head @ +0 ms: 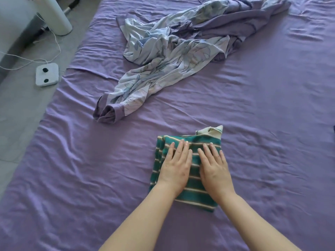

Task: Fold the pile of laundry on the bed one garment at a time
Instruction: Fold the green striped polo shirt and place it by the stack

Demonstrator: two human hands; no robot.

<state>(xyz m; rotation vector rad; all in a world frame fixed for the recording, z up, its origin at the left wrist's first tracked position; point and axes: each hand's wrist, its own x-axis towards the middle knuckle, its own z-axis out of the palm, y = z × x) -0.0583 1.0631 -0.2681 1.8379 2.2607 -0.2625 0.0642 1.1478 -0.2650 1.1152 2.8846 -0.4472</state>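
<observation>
1. head view: both hands lie flat, fingers straight and together, palms pressing down on a folded green striped top on the purple bed. the left hand and right hand sit side by side, nearly touching; neither grips or pinches anything.
2. step in hand, as a judgement: this looks like the last smoothing of one garment, already folded to a small rectangle directly under the palms.
3. beyond the fingertips, well apart, a crumpled pale floral and purple heap lies unfolded, one cuffed end pointing toward the left hand's side.
4. next move, as a judgement: lift the hands, leave or set aside the top, then reach forward for the heap and spread it flat.
5. hard to tell: a pale scrap sticks out just past the right fingertips; whether it is the top's collar or another item is unclear. the heap may be one garment or several. its far end is cut off.
6. off the bed, left of the hands, a white power strip sits on the floor.
</observation>
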